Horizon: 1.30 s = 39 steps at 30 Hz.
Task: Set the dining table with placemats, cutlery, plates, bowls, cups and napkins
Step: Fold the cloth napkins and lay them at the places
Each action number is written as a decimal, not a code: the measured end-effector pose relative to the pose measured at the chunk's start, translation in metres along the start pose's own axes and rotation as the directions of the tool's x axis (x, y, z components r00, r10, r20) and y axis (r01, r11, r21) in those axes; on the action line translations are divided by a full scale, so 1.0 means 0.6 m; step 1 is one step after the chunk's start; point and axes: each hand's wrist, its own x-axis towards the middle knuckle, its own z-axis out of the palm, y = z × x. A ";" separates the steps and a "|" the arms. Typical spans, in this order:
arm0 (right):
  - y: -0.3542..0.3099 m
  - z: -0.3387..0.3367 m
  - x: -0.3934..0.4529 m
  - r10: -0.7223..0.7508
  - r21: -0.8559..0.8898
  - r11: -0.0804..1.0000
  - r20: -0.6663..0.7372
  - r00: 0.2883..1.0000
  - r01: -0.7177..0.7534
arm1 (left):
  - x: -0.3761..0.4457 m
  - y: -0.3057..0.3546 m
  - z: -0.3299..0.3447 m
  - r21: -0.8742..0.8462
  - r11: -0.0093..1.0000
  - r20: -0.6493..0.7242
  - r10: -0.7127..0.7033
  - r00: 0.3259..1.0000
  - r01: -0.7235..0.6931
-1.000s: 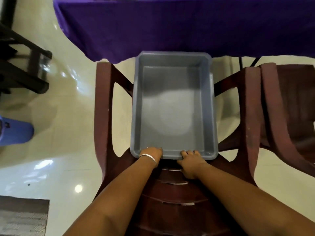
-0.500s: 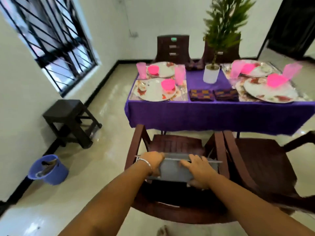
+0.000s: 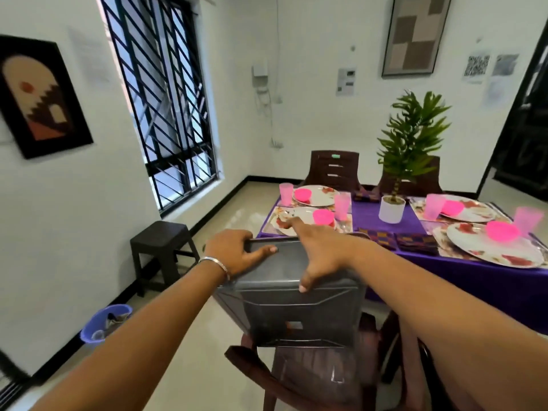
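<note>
I hold an empty grey plastic bin upright above a dark red chair, its underside turned toward me. My left hand grips its upper left corner, thumb across the underside. My right hand holds the upper rim, fingers over the edge and thumb pressed on the underside. Behind it the purple-clothed table carries placemats, floral plates, pink bowls, pink cups and folded patterned napkins.
A potted plant stands mid-table. More dark chairs sit at the far side and at my right. A black stool and a blue bucket stand by the left wall under the barred window.
The bin came up off the chair seat and tipped upright in both hands. My view rose from the chair to the room and the table.
</note>
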 end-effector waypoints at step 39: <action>-0.317 0.145 1.375 -0.203 -0.187 0.964 -0.062 0.977 0.189 | 0.525 -1.151 -0.057 -0.038 0.610 0.133 -0.782 0.609 0.791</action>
